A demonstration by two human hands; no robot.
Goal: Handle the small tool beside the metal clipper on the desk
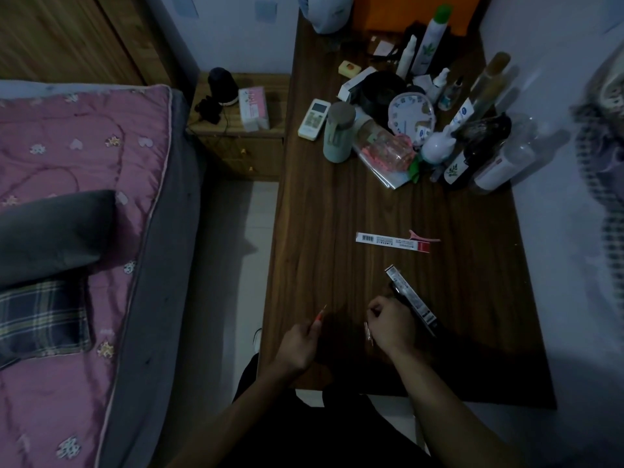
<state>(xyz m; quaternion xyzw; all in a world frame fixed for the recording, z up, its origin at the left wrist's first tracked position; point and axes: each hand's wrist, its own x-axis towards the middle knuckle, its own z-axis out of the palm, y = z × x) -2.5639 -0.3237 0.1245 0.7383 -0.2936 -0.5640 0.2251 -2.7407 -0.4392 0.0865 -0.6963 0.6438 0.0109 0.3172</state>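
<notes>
Pinching a thin orange-tipped stick (pixel 319 317), the left hand (pixel 299 346) is hovering over the near edge of the dark wooden desk (pixel 320 231), fingers curled round the stick so that its pointed end is angling up and away to the right. The right hand (pixel 391 324) is sitting just beside it, also curled, gripping a small pale sliver (pixel 368 332) that is poking out below the knuckles and pointing back towards the person; what that piece is, the dim light is not letting me tell. The two hands are lying close together, with a narrow gap of bare wood between them.

Just right of the right hand, almost touching it, a long dark package (pixel 410 298) is lying with its long axis running diagonally, far end to the left and near end to the right. So the right hand is by far the nearer one to it. Further out, well apart from both hands, a white barcoded strip (pixel 388 239) is lying crosswise, with a pink hair clip (pixel 422 236) resting at its right end. Beyond that, bottles, a remote and a clock are crowding the desk's far end.
</notes>
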